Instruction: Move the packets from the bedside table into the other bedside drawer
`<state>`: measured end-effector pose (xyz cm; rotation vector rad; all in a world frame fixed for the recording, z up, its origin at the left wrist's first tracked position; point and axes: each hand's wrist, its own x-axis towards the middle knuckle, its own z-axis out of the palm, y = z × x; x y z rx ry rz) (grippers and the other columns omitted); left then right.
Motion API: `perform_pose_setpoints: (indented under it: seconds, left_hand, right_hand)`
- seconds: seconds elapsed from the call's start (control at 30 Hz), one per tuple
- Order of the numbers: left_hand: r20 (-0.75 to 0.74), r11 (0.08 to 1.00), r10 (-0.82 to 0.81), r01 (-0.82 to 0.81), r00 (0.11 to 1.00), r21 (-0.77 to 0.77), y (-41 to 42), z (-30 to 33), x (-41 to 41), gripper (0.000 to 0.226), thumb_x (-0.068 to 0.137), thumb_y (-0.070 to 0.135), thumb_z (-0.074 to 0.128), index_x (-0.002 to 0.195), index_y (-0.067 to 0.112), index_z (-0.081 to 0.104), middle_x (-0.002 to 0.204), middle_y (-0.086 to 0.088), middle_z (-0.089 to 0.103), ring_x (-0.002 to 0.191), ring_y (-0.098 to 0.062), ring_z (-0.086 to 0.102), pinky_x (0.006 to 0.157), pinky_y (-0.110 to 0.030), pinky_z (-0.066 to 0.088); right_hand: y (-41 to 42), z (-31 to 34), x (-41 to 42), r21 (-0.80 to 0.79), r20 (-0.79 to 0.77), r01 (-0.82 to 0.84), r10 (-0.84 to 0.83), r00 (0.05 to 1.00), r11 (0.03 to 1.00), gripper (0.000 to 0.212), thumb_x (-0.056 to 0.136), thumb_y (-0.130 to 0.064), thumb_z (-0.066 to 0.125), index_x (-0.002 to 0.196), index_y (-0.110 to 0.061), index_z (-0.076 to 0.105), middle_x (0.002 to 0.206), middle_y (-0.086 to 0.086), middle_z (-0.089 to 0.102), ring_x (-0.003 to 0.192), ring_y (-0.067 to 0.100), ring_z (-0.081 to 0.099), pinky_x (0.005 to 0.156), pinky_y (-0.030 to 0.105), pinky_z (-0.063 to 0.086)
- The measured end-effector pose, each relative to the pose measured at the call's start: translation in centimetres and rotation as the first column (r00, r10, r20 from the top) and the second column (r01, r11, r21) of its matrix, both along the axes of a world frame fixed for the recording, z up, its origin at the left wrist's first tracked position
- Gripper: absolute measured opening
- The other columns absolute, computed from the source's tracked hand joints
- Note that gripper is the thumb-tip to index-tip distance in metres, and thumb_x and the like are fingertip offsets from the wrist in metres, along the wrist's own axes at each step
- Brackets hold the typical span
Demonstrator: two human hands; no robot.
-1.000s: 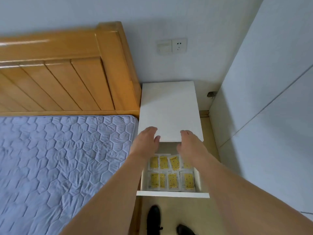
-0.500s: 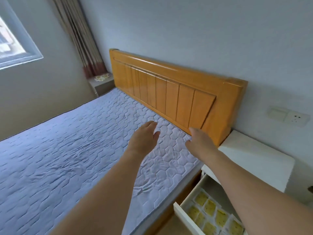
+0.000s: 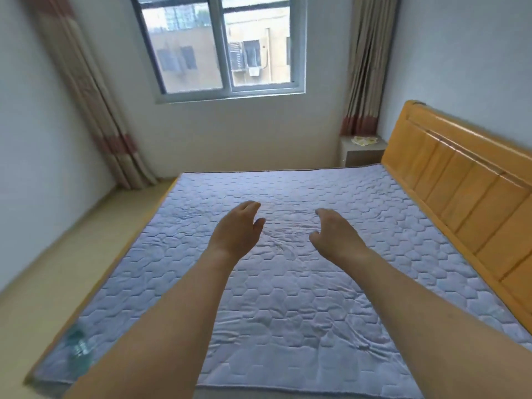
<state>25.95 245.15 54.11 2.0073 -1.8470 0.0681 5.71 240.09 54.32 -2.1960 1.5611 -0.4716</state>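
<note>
Bed (image 3: 288, 283) and window (image 3: 221, 44) now fill view, drawer gone; both hands' fingers (image 3: 247, 207) loose, empty.

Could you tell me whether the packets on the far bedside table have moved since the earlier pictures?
No: the packets lie atop the far bedside table beside the curtain, as before; only the camera turned.

walls: pale, plain | window (image 3: 221, 44): daylight, buildings outside | curtains (image 3: 365, 67): both sides | bed (image 3: 288, 254): quilted blue mattress, wooden headboard (image 3: 466, 180) at right edge | floor (image 3: 57, 269): beige
</note>
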Motion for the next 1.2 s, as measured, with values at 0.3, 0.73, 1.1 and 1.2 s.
perform_pose_setpoints:
  seconds: [0.3,0.73,1.1,1.2]
  left_hand:
    - [-0.035,0.939,0.335,-0.337,0.942,-0.076,16.7,3.4,24.3,0.042,0.098,0.024,0.054,0.136,0.006,0.053,0.137,-0.011,0.055,0.128,-0.027,0.050,0.100,-0.035,0.040]
    - [-0.027,0.859,0.501,-0.501,0.865,-0.109,32.0,5.7,50.7,0.048,0.100,0.029,0.049,0.143,0.009,0.047,0.149,-0.006,0.046,0.137,-0.020,0.042,0.110,-0.029,0.031]
    - [-0.023,0.811,0.578,-0.577,0.816,-0.098,33.7,7.0,75.4,0.045,0.101,0.031,0.047,0.142,0.012,0.047,0.149,0.000,0.045,0.134,-0.017,0.044,0.104,-0.027,0.034]
    - [-0.004,0.790,0.608,-0.605,0.794,-0.099,34.2,8.9,82.6,0.045,0.101,0.031,0.048,0.142,0.012,0.047,0.149,0.001,0.045,0.134,-0.018,0.045,0.105,-0.029,0.035]
  right_hand:
    - [10.2,3.1,26.1,-0.071,0.035,-0.329,0.332,0.943,0.942,0.048,0.091,-0.015,0.049,0.138,-0.007,0.042,0.145,0.009,0.043,0.133,0.025,0.040,0.106,0.035,0.035]
    - [21.9,5.8,55.2,-0.107,0.036,-0.549,0.555,0.831,0.829,0.057,0.092,-0.016,0.048,0.147,-0.012,0.034,0.152,0.004,0.036,0.137,0.022,0.037,0.107,0.035,0.033]
    - [20.4,5.2,82.1,-0.126,0.052,-0.617,0.626,0.778,0.777,0.052,0.088,-0.018,0.049,0.139,-0.007,0.044,0.143,0.009,0.045,0.124,0.025,0.047,0.099,0.035,0.042]
    - [20.0,6.7,89.3,-0.133,0.066,-0.624,0.635,0.769,0.770,0.047,0.087,-0.016,0.049,0.132,-0.004,0.048,0.137,0.010,0.048,0.115,0.027,0.053,0.094,0.037,0.046]
